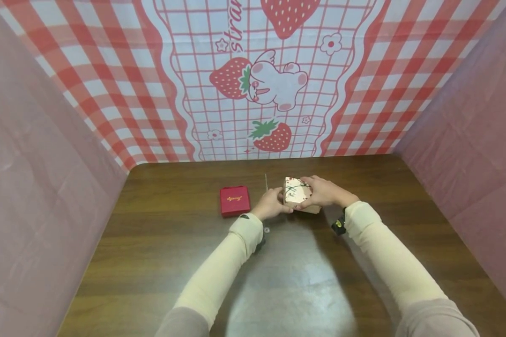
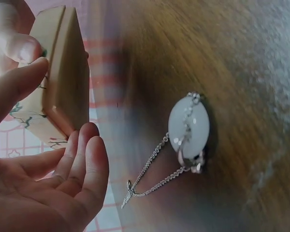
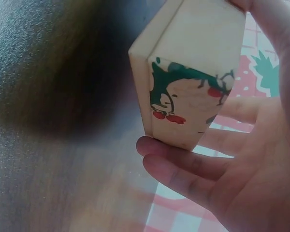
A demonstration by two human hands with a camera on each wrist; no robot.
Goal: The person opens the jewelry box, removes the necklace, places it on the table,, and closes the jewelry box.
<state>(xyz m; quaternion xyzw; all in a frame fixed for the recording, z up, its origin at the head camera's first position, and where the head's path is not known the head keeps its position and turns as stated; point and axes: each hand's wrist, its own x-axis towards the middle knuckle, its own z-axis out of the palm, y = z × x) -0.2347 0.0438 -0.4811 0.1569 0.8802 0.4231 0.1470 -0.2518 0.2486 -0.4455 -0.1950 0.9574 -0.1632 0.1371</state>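
Note:
Both hands hold a small cream-coloured box [image 1: 297,192] with a painted green and red design, tilted above the table. My left hand [image 1: 272,204] grips its left side, thumb on one face and fingertips at the opposite edge. From the right, my right hand [image 1: 325,191] holds it between thumb and fingers. A seam runs round the box [image 3: 188,87] in the right wrist view; the lid looks closed. A necklace with a white oval pendant [image 2: 189,133] and a thin silver chain [image 2: 152,159] lies on the table, partly hidden by the left hand in the head view.
A red square box [image 1: 234,201] with gold lettering sits left of the left hand on the brown wooden table [image 1: 160,262]. A strawberry-patterned cloth [image 1: 270,103] hangs at the back. Pink cloth walls [image 1: 38,178] stand at both sides.

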